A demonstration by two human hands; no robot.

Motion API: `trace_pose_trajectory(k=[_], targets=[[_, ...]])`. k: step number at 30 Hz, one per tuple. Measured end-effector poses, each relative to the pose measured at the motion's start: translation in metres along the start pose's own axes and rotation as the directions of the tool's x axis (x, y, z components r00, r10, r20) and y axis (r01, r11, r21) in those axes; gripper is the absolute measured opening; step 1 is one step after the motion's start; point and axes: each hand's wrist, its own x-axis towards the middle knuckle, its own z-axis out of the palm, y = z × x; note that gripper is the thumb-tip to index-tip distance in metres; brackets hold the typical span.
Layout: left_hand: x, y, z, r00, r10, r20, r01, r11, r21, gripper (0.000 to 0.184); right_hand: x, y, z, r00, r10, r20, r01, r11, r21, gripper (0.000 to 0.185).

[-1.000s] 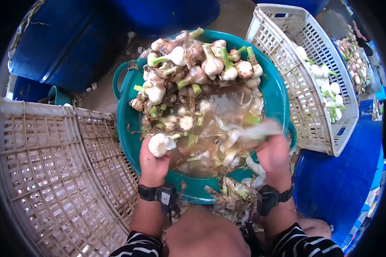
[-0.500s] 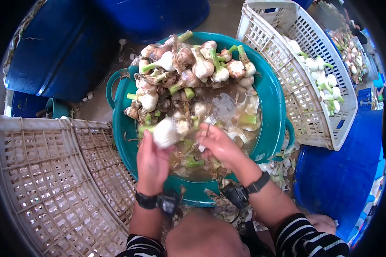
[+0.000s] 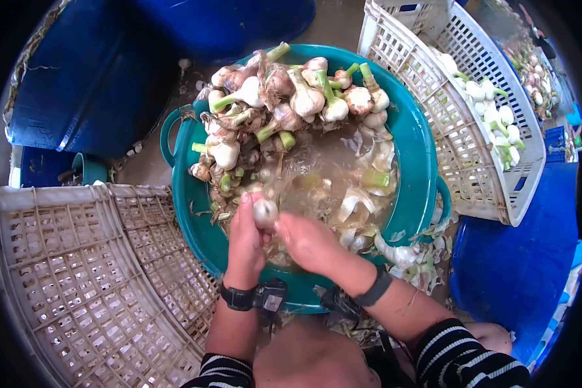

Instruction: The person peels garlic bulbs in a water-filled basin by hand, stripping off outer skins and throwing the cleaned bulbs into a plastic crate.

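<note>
Over the near part of a green tub (image 3: pixel 410 194), my left hand (image 3: pixel 244 236) is wrapped round a white garlic bulb (image 3: pixel 265 213). My right hand (image 3: pixel 307 240) is closed right beside the bulb, its fingertips touching or nearly touching it; whether it holds anything is hidden. Murky water with loose peels (image 3: pixel 355 202) fills the tub. Unpeeled garlic bulbs with cut green stems (image 3: pixel 306 100) are heaped along the tub's far and left sides.
A white crate (image 3: pixel 433 116) with clean bulbs (image 3: pixel 498 119) stands at the right. Another crate (image 3: pixel 77 258) is at the left. Blue barrels (image 3: pixel 77 84) stand around the tub. Peels (image 3: pixel 427 265) lie on the floor by the tub's near right edge.
My right hand has come from the tub's right side to the bulb, and its fingers have closed. The bulb in my left hand has shifted right and now shows another side.
</note>
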Motion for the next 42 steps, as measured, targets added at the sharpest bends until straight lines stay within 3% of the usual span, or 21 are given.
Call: trace_pose_trajectory(k=[8, 9, 10, 12, 14, 19, 20, 21, 22, 23, 24, 26, 28, 29, 32, 33, 36, 37, 38, 40, 42], targets=[[-0.005, -0.017, 0.007, 0.995, 0.011, 0.100, -0.007, 0.999, -0.048, 0.026, -0.010, 0.017, -0.001, 0.954, -0.295, 0.045, 0.291, 0.882, -0.372, 0.020], [-0.004, -0.016, 0.007, 0.995, 0.012, 0.102, -0.006, 0.999, -0.051, 0.026, -0.010, 0.012, -0.006, 0.989, 0.118, 0.089, -0.135, 0.966, 0.221, 0.020], [-0.003, -0.016, 0.007, 0.987, 0.061, 0.151, -0.046, 0.993, -0.105, 0.029, -0.010, 0.008, -0.010, 0.842, 0.411, 0.349, -0.532, 0.529, 0.661, 0.020], [-0.004, -0.014, 0.007, 0.976, 0.104, 0.190, -0.073, 0.984, -0.164, 0.031, -0.017, 0.004, -0.010, 0.901, 0.358, 0.243, -0.428, 0.650, 0.628, 0.022], [-0.006, -0.005, 0.009, 0.979, 0.086, 0.184, -0.092, 0.996, 0.022, 0.031, -0.021, 0.001, -0.010, 0.998, -0.039, -0.051, 0.035, 0.996, -0.079, 0.023], [0.000, -0.019, -0.008, 0.963, 0.022, 0.267, -0.035, 0.998, 0.047, 0.035, -0.015, 0.006, -0.002, 0.958, -0.287, -0.011, 0.260, 0.885, -0.386, 0.023], [-0.004, -0.017, -0.008, 0.953, 0.046, 0.298, -0.035, 0.999, -0.042, 0.036, -0.013, 0.002, -0.008, 0.975, 0.218, 0.035, -0.218, 0.919, 0.329, 0.024], [-0.006, -0.014, -0.007, 0.942, 0.073, 0.328, -0.031, 0.991, -0.131, 0.038, -0.011, -0.003, -0.014, 0.764, 0.514, 0.390, -0.577, 0.274, 0.770, 0.026], [-0.006, -0.012, -0.010, 0.941, 0.073, 0.329, -0.031, 0.991, -0.132, 0.038, -0.013, -0.001, -0.012, 0.764, 0.515, 0.389, -0.576, 0.275, 0.770, 0.026], [-0.005, -0.008, -0.015, 0.933, 0.054, 0.355, -0.086, 0.993, 0.075, 0.040, -0.018, 0.003, -0.010, 0.891, 0.415, 0.185, -0.432, 0.653, 0.622, 0.025], [-0.006, -0.004, -0.016, 0.925, 0.030, 0.378, -0.144, 0.950, 0.278, 0.042, -0.022, 0.006, -0.010, 0.974, 0.224, 0.030, -0.220, 0.910, 0.350, 0.025], [-0.016, 0.009, -0.010, 0.917, -0.044, 0.396, -0.154, 0.878, 0.454, 0.047, -0.023, 0.012, -0.011, 0.985, 0.174, 0.021, -0.174, 0.952, 0.253, 0.023], [-0.030, 0.006, -0.004, 0.798, 0.244, 0.551, -0.560, 0.637, 0.530, 0.060, -0.010, 0.014, -0.010, 0.907, 0.421, -0.033, -0.340, 0.775, 0.533, 0.022], [-0.035, 0.004, 0.001, 0.742, 0.390, 0.545, -0.669, 0.476, 0.571, 0.061, -0.007, 0.019, -0.023, 0.789, 0.566, 0.239, -0.553, 0.483, 0.679, 0.019], [-0.031, -0.001, 0.000, 0.475, 0.509, 0.718, -0.787, -0.119, 0.605, 0.046, -0.006, 0.022, -0.025, 0.794, 0.525, 0.306, -0.463, 0.197, 0.864, 0.021], [-0.028, -0.006, -0.001, 0.477, 0.510, 0.716, -0.786, -0.116, 0.607, 0.046, -0.011, 0.018, -0.034, 0.841, 0.391, 0.375, -0.470, 0.182, 0.864, 0.022], [-0.019, -0.026, -0.007, 0.885, 0.449, 0.122, -0.465, 0.856, 0.225, 0.027, -0.023, 0.002, -0.019, 0.953, 0.279, 0.119, -0.187, 0.232, 0.955, 0.023], [-0.011, -0.022, -0.006, 0.976, 0.207, 0.073, -0.178, 0.940, -0.291, 0.024, -0.035, 0.005, -0.021, 0.970, 0.223, 0.097, -0.210, 0.567, 0.796, 0.024], [-0.001, -0.027, -0.018, 0.975, 0.212, 0.071, -0.183, 0.939, -0.291, 0.024, -0.046, 0.006, -0.026, 0.971, 0.218, 0.097, -0.207, 0.569, 0.796, 0.024], [0.019, -0.038, -0.047, 0.945, -0.216, 0.247, 0.327, 0.561, -0.760, 0.025, -0.065, 0.002, -0.047, 0.985, 0.171, 0.000, -0.084, 0.483, 0.872, 0.022], [0.008, -0.030, -0.044, 0.936, -0.242, 0.257, 0.349, 0.517, -0.782, 0.024, -0.065, -0.014, -0.090, 0.936, 0.262, -0.235, 0.162, 0.271, 0.949, 0.020]])
